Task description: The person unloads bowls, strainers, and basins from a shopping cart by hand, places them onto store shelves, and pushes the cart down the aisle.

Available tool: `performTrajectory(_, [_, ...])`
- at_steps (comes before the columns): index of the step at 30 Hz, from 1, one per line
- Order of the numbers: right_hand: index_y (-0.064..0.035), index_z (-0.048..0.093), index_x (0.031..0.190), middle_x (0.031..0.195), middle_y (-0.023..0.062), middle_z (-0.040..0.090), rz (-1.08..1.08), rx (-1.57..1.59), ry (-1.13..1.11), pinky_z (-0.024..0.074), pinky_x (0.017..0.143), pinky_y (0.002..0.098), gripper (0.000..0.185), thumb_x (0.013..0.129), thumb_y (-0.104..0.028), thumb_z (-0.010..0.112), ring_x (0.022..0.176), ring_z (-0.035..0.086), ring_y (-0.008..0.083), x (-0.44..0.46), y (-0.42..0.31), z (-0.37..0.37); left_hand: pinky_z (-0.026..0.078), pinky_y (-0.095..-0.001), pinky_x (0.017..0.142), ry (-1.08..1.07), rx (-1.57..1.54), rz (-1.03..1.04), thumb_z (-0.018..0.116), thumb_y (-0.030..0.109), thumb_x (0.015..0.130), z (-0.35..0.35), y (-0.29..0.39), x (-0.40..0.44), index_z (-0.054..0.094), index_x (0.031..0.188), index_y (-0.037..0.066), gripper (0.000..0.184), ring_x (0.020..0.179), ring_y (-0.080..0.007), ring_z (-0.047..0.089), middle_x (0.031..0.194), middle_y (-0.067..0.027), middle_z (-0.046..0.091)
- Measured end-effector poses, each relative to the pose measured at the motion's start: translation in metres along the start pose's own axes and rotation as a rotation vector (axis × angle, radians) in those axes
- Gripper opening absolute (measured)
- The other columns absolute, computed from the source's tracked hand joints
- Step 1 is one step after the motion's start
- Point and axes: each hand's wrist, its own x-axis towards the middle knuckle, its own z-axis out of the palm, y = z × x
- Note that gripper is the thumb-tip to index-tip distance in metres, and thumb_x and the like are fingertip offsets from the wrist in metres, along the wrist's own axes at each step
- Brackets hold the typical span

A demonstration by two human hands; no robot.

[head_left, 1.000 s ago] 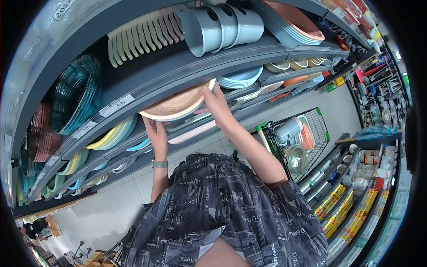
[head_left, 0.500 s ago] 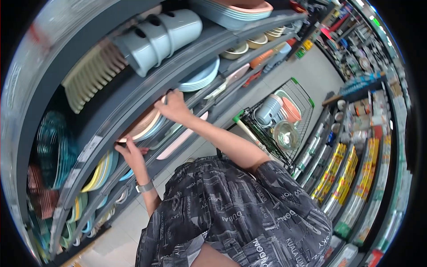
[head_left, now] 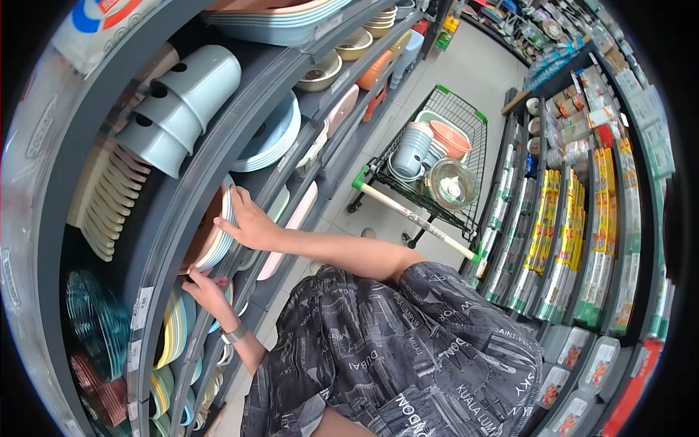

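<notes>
A stack of plastic basins, pinkish brown inside with cream and pale blue rims, sits on the middle shelf, partly hidden under the shelf above. My right hand grips the rims at the far side of the stack. At the near end, my left hand, below a wrist watch, has its fingers closed on the lower rim. Beyond my right hand is a stack of light blue basins. Yellow and blue nested bowls stand close to my left hand.
Grey-blue buckets and cream ribbed items fill the upper shelf. A shopping cart holding basins, buckets and a clear bowl stands in the aisle. Opposite runs a shelf of yellow-labelled boxes.
My view has shifted, with the cart now more fully in sight. Both hands stay on the basin stack, which looks more tilted, and my right hand lies along its rims.
</notes>
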Motion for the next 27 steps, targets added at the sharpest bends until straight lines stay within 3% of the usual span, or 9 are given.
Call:
performTrajectory(3, [0.0107,0.036,0.138,0.138,0.0333,0.04,0.163,0.268,-0.143,0.0422,0.104,0.0465,0.067,0.099,-0.04,0.057,0.121,0.052,0.0478,-0.004,0.005,-0.026,0.044,-0.0281,0.043,0.047,0.137,0.029,0.049,0.045,0.101,0.001,0.014,-0.024,0.036,0.136,-0.004,0.062,0.049,-0.0198,0.057,0.078,-0.0167,0.067])
performTrajectory(4, [0.0035,0.044,0.133,0.132,0.0262,0.049,0.117,0.297,-0.093,0.0482,0.094,0.0437,0.056,0.098,-0.037,0.06,0.109,0.062,0.0391,-0.012,0.008,-0.034,0.043,-0.0279,0.043,0.052,0.16,0.04,0.048,0.045,0.102,-0.001,0.019,-0.034,0.038,0.134,-0.003,0.059,0.048,-0.0189,0.055,0.075,-0.0158,0.065])
performTrajectory(7, [0.0013,0.06,0.108,0.103,0.0201,0.063,0.073,0.185,-0.065,0.051,0.077,0.043,0.03,0.095,-0.025,0.062,0.087,0.066,0.0352,-0.044,0.024,-0.071,0.039,-0.0265,0.043,0.043,0.16,0.151,0.044,0.036,0.105,-0.009,-0.001,-0.048,0.048,0.121,-0.002,0.042,0.047,-0.0138,0.049,0.067,-0.0107,0.059])
performTrajectory(11, [0.0037,0.064,0.087,0.072,0.0172,0.064,0.234,0.078,0.107,0.051,0.066,0.0428,0.022,0.092,-0.017,0.061,0.069,0.064,0.0363,-0.102,0.062,-0.108,0.038,-0.0231,0.044,-0.341,0.006,0.288,0.045,0.015,0.104,0.01,-0.045,-0.058,0.058,0.1,-0.002,0.021,0.05,-0.0065,0.048,0.065,-0.0036,0.054])
performTrajectory(13, [0.0041,0.064,0.089,0.071,0.0171,0.064,0.318,0.028,0.172,0.0506,0.064,0.0419,0.022,0.092,-0.017,0.061,0.067,0.064,0.035,-0.132,0.078,-0.126,0.04,-0.0224,0.045,-0.61,0.072,0.158,0.051,0.01,0.102,0.028,-0.051,-0.074,0.06,0.098,-0.002,0.016,0.05,-0.0061,0.049,0.064,-0.0032,0.054])
performTrajectory(15, [0.0045,0.064,0.091,0.07,0.0169,0.065,0.396,-0.022,0.243,0.0502,0.062,0.0409,0.022,0.092,-0.017,0.061,0.065,0.065,0.0338,-0.155,0.09,-0.144,0.043,-0.0225,0.046,-0.711,0.108,0.112,0.056,0.009,0.1,0.05,-0.059,-0.083,0.062,0.097,-0.002,0.013,0.051,-0.0063,0.052,0.064,-0.0028,0.055])
performTrajectory(18, [0.0044,0.066,0.094,0.078,0.0097,0.071,0.616,0.081,0.389,0.0518,0.061,0.0307,0.023,0.099,-0.016,0.055,0.068,0.069,0.0153,-0.182,0.095,-0.165,0.048,-0.0253,0.047,-1.02,0.245,0.16,0.058,0.012,0.099,0.081,-0.06,-0.093,0.062,0.096,-0.003,0.016,0.052,-0.0089,0.058,0.065,-0.0057,0.061])
performTrajectory(22, [0.0042,0.066,0.098,0.079,0.0085,0.071,0.717,0.159,0.583,0.0505,0.061,0.0273,0.024,0.1,-0.016,0.054,0.069,0.068,0.0133,-0.201,0.103,-0.179,0.051,-0.0277,0.049,-1.214,0.372,0.364,0.058,0.015,0.099,0.122,-0.058,-0.096,0.063,0.097,-0.002,0.018,0.053,-0.0132,0.063,0.066,-0.0079,0.064])
performTrajectory(27, [0.0044,0.066,0.097,0.078,0.0085,0.071,0.692,0.142,0.66,0.0514,0.061,0.0277,0.024,0.1,-0.016,0.054,0.068,0.068,0.0139,-0.215,0.114,-0.2,0.051,-0.0279,0.051,-1.331,0.402,0.411,0.058,0.017,0.099,0.168,-0.063,-0.095,0.063,0.098,-0.001,0.019,0.056,-0.014,0.065,0.068,-0.0072,0.065])
